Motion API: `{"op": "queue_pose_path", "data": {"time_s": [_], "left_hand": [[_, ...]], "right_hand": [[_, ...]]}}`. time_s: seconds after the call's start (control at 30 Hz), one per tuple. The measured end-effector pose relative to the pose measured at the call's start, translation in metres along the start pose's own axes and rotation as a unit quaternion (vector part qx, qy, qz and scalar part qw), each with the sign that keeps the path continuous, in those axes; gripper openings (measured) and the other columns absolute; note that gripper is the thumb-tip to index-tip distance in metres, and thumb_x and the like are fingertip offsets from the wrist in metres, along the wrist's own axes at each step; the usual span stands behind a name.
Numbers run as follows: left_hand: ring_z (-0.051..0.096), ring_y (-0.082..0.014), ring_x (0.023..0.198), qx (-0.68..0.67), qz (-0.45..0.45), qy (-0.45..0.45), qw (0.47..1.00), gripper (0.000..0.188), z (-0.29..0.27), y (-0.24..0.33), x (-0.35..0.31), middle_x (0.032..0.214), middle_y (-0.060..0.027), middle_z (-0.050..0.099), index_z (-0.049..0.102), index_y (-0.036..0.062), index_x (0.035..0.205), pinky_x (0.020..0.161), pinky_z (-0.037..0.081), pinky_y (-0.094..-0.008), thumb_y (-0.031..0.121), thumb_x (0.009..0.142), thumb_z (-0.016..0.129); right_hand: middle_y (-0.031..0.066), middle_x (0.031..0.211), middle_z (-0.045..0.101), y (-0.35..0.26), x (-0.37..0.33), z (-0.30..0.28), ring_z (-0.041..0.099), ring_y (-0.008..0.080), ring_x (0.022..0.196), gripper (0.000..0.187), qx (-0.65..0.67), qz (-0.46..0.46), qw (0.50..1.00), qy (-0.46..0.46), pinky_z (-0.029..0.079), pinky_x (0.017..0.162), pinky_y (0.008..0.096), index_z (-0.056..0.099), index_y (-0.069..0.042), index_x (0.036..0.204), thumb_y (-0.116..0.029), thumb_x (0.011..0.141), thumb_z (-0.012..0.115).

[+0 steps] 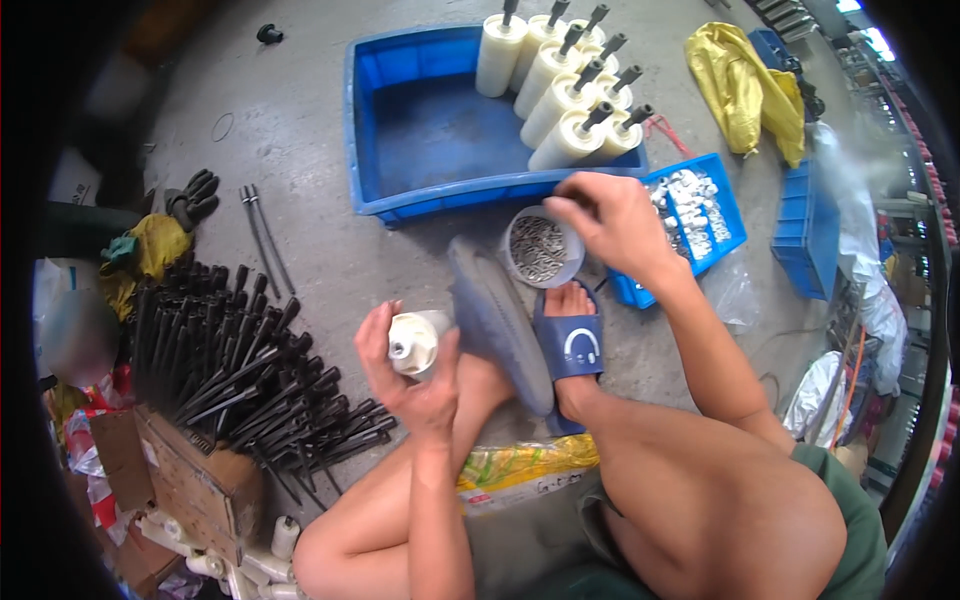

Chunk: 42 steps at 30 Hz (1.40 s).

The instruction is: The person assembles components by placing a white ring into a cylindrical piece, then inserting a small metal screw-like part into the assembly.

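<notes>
My left hand (428, 402) is wrapped round a white plastic cylinder (418, 338), held above my lower leg. The cylinder's end, with a small round hole in a raised hub, faces up toward me. My right hand (628, 232) is beside the rim of a round whitish tub (574, 270), its fingers curled together. Anything pinched in those fingers is too small or hidden to make out. Inside the tub lie many small metal screws or pins (537, 250). A blue divided tray (735, 222) with small white and metal parts sits just beyond my right wrist.
A large blue bin (365, 150) holds several white cylinders (552, 80) with black stems. Black rods (220, 350) lie piled at left, behind a cardboard box (190, 480). Two long rods (262, 240), a dark glove (195, 197) and a yellow sack (725, 85) rest on the floor.
</notes>
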State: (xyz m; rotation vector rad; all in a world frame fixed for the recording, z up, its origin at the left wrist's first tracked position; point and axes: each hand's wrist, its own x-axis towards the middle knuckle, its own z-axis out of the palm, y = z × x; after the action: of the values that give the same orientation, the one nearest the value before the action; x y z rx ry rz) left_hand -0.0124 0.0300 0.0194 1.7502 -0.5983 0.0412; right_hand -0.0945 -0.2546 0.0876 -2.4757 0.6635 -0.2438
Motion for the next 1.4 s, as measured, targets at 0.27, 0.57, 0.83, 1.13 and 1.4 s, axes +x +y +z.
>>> {"op": "queue_pose_path", "data": {"time_s": [0.27, 0.57, 0.83, 1.13, 1.4], "left_hand": [[0.063, -0.0318, 0.12, 0.024, 0.002, -0.007, 1.0, 0.03, 0.007, 0.023, 0.015, 0.124, -0.0188, 0.067, 0.071, -0.0012, 0.13, 0.103, 0.051, -0.0411, 0.008, 0.102, 0.068], [0.067, -0.0271, 0.112, 0.003, -0.003, -0.013, 1.0, 0.028, 0.0, 0.033, 0.012, 0.108, -0.0079, 0.076, 0.076, 0.0015, 0.11, 0.1, 0.052, -0.038, -0.003, 0.084, 0.085], [0.066, -0.028, 0.108, 0.036, 0.006, -0.04, 0.999, 0.032, -0.011, 0.037, 0.014, 0.107, -0.0092, 0.078, 0.077, 0.0018, 0.11, 0.098, 0.053, -0.0387, -0.002, 0.079, 0.087], [0.067, -0.028, 0.108, 0.063, 0.006, -0.138, 0.988, 0.031, -0.031, 0.04, 0.025, 0.107, -0.0075, 0.079, 0.077, 0.0048, 0.108, 0.096, 0.052, -0.039, -0.001, 0.079, 0.086], [0.066, -0.0315, 0.108, 0.01, -0.024, -0.098, 0.995, 0.03, -0.016, 0.039, 0.018, 0.107, -0.0092, 0.079, 0.078, 0.0047, 0.107, 0.096, 0.053, -0.0409, 0.0, 0.078, 0.086]], "right_hand": [[0.0251, 0.094, 0.076, 0.158, -0.09, 0.004, 0.074, 0.0437, 0.091, 0.022, -0.256, 0.111, 0.947, -0.162, 0.061, 0.086, 0.0523, 0.079, -0.007, 0.103, -0.013, 0.082, 0.075], [0.0247, 0.086, 0.073, 0.172, -0.103, -0.012, 0.072, 0.044, 0.085, 0.013, -0.188, 0.104, 0.967, -0.137, 0.058, 0.078, 0.0526, 0.077, -0.001, 0.086, -0.014, 0.084, 0.078], [0.0228, 0.088, 0.075, 0.154, -0.111, 0.006, 0.073, 0.0441, 0.088, 0.014, -0.275, 0.138, 0.93, -0.199, 0.059, 0.08, 0.0532, 0.077, -0.005, 0.089, -0.018, 0.083, 0.079], [0.0183, 0.097, 0.077, 0.14, -0.1, 0.005, 0.074, 0.04, 0.093, 0.024, -0.309, 0.147, 0.911, -0.229, 0.06, 0.082, 0.0513, 0.079, -0.012, 0.105, -0.02, 0.082, 0.079], [0.0189, 0.091, 0.076, 0.151, -0.099, -0.021, 0.073, 0.0409, 0.091, 0.02, -0.262, 0.098, 0.942, -0.184, 0.057, 0.078, 0.053, 0.079, -0.007, 0.096, -0.026, 0.09, 0.077]]}}
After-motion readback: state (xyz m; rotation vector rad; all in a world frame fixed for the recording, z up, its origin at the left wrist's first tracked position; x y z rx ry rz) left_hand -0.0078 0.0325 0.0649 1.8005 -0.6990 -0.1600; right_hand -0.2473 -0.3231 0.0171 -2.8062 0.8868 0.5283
